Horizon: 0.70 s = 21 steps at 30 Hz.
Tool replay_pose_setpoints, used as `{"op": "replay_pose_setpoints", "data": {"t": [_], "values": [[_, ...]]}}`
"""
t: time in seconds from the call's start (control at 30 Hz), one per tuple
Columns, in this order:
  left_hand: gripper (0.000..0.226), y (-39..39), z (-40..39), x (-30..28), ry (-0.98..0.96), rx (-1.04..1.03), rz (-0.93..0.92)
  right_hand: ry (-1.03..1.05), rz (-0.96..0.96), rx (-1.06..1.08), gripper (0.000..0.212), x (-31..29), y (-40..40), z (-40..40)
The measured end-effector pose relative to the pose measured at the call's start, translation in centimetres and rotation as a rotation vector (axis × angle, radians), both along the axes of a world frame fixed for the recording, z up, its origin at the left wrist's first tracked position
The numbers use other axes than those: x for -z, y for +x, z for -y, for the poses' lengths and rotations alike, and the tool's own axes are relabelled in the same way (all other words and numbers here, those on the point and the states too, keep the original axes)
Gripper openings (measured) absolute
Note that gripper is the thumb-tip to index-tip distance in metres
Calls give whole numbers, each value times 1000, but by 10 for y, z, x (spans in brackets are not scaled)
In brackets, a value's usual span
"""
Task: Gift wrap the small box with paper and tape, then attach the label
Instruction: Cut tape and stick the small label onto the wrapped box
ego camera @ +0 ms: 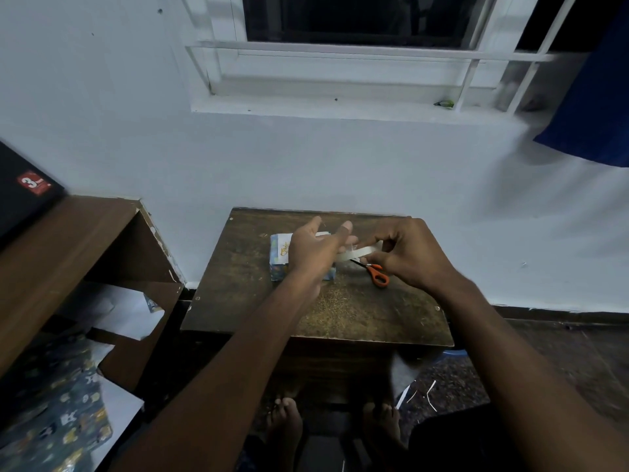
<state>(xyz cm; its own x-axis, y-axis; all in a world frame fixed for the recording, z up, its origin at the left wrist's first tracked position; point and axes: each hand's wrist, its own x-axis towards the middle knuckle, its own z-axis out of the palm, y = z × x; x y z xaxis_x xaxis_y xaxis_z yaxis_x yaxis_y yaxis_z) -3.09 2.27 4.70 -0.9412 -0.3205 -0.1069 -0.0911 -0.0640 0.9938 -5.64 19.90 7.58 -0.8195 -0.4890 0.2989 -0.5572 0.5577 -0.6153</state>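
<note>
The wrapped box (279, 257) is sitting on the small wooden table (238, 301), toward its far edge, and the person is working right over it. A white label (284, 248) with gold lettering is lying on the box's top, partly hidden behind the left hand (315, 248). That left hand is hovering over the box's right half with fingers stretched out and spread, thumb pointing away, and its fingertips are meeting the end of a strip of tape (357, 254). Whether it is actually pinching the strip is impossible to tell from here. The right hand (408, 255), just right of the box, is curling its fingers and thumb around the tape's other end, holding it taut between the two hands. Orange-handled scissors (374, 272) are lying on the table just right of the box, under the right hand. Patterned wrapping paper (54, 413) is spreading out well left of the box, below a brown shelf (68, 240).
</note>
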Motion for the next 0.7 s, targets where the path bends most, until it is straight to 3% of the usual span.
{"op": "replay_pose_setpoints", "data": {"t": [0.13,0.3,0.47,0.6,0.7], "values": [[77,-1,9,-6,-238,36,-48,174,-17,124,33,9,-10,2],[82,-5,32,-1,-421,123,-86,385,-43,272,12,29,-24,6],[102,-5,58,2,-656,302,-89,575,66,215,30,39,-30,9],[113,-6,68,7,-703,387,-25,600,112,177,35,40,-32,10],[115,-7,68,9,-706,402,-14,448,61,168,28,35,-27,15]]}}
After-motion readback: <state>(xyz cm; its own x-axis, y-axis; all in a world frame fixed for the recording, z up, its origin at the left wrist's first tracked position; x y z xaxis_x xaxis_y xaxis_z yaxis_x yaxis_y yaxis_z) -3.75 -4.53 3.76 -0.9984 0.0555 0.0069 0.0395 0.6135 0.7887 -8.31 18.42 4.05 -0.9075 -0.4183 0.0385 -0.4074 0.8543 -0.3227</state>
